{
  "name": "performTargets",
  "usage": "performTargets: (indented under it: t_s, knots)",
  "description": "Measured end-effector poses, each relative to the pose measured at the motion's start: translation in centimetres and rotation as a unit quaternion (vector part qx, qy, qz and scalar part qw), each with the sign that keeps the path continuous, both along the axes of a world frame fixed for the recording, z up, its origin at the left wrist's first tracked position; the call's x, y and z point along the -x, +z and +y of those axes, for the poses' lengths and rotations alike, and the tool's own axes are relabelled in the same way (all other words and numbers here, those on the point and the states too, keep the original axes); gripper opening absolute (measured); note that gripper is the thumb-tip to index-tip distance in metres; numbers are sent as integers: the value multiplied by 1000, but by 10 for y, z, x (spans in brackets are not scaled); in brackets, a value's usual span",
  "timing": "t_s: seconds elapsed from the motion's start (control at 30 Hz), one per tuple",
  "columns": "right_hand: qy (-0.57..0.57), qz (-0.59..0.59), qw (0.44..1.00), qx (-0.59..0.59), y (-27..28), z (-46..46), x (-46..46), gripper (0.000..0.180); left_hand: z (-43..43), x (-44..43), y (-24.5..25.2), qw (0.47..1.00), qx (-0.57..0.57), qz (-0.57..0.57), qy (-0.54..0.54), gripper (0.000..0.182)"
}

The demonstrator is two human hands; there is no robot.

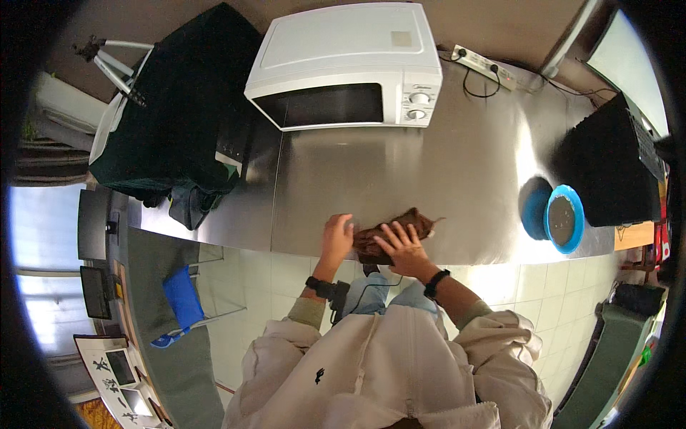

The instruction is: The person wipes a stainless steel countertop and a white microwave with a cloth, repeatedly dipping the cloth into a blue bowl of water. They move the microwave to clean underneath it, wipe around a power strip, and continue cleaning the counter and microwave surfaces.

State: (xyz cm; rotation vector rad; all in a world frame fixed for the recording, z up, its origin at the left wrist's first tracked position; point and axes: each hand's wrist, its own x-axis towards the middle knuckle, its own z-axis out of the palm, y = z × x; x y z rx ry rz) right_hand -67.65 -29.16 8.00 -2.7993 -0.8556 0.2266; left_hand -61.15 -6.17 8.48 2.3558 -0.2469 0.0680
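Observation:
A dark brown folded cloth [370,242] lies bunched at the front edge of the stainless steel table [343,182]. My right hand [406,250] rests flat on top of it with the fingers spread. At the cloth's left end is my left hand [336,238], slightly blurred, its fingers bent and the thumb apart from them. Nothing shows in that left hand. The underside of the cloth is hidden. Both wrists wear black bands.
A white microwave oven [343,64] stands at the back, with a power strip [485,67] to its right. A blue basin [576,220] sits near the right front edge beside a black box [605,161]. Dark green fabric [182,107] covers something at left. A blue chair [183,296] stands on the floor.

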Motion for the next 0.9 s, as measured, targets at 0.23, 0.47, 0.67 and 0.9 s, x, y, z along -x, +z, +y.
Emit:
performTargets:
  t_s: [0.23, 0.47, 0.67, 0.9]
  knots:
    - [-155, 16, 984, 86, -7, -136, 71, 65, -111, 20, 1, 995, 2, 17, -103, 21]
    - [-255, 99, 961, 47, 13, -259, 149, 60, -178, 40, 6, 988, 2, 49, -149, 20]
    - [-479, 192, 830, -210, 43, -336, 159, 47, -221, 52, 18, 985, -26, 97, -143, 21]
    - [-387, 325, 535, -677, 62, -319, 97, 58, -282, 66, 44, 988, -100, 8, -116, 37]
